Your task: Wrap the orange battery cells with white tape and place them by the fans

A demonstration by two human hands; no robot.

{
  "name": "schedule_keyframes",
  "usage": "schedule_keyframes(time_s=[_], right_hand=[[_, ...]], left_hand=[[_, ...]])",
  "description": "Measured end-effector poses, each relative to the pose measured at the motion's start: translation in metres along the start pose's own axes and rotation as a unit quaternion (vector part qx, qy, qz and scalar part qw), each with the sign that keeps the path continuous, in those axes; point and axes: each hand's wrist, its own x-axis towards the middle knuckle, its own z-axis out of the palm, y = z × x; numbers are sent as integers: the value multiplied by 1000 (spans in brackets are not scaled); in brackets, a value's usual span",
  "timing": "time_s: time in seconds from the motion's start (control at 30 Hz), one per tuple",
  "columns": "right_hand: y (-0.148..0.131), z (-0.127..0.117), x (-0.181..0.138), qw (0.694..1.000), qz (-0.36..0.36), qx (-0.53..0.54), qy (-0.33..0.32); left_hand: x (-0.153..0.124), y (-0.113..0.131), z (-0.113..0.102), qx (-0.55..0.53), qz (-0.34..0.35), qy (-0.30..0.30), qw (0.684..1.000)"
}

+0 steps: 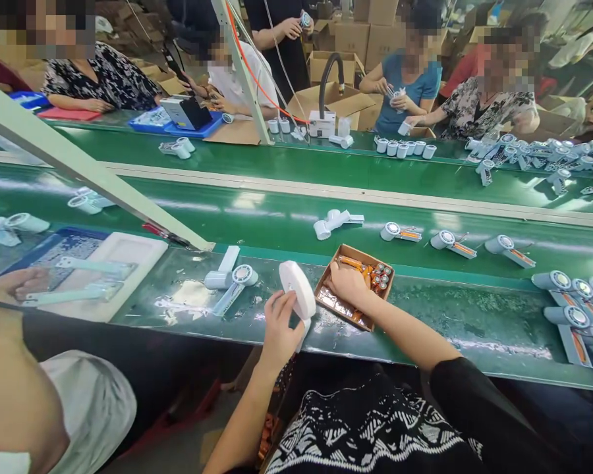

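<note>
My left hand grips a white roll of tape at the bench's near edge, thumb and fingers closed on its lower side. Down in a small cardboard box is my right hand, its fingers curled over orange-wrapped batteries. The fingertips are partly hidden, so I cannot make out what they hold. Left of the tape, a pair of pale blue handheld fan bodies lies on the bench, one showing a round grille.
Fan bodies with orange batteries in their handles lie along the green conveyor; several more are grouped at right. A slanted metal post crosses the left side. A co-worker's hand is beside a white board.
</note>
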Motion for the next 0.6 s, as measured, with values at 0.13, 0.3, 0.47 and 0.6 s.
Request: schedule_keyframes(time_s=[0.13, 0.3, 0.47, 0.6], right_hand=[[7, 4, 0, 999, 42, 16, 17], [41, -14, -38, 958, -30, 264, 107], [43, -28, -76, 893, -72, 426, 128], [36, -29, -82, 877, -52, 471, 81]], left_hand=[[6, 7, 5, 45, 74, 15, 996], [9, 12, -9, 93, 116, 11, 989], [10, 19, -13, 109, 138, -26, 984], [12, 23, -11, 118, 155, -27, 980]])
